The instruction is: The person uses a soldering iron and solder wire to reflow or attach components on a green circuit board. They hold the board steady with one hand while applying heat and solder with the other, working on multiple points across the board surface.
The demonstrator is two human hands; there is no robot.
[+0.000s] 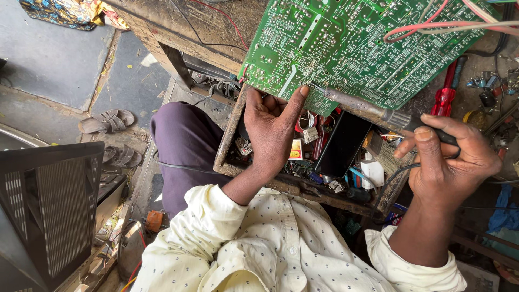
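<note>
Soldering setup, seen from above. Green circuit board (351, 48) tilted up just beyond both sets of fingers, solder side facing down toward the camera. Left hand (270, 127) under the board's near edge, fingers curled, thumb pressed up against that edge. Right hand (451, 162) wrapped around the soldering iron (373, 111), fingers closed on the dark handle. Iron's long axis running left and slightly up from those fingers, tip touching the board just right of the left thumb. Cluttered parts tray (227, 140) below both hands. Red screwdriver (446, 92) lying just above the right fingers.
</note>
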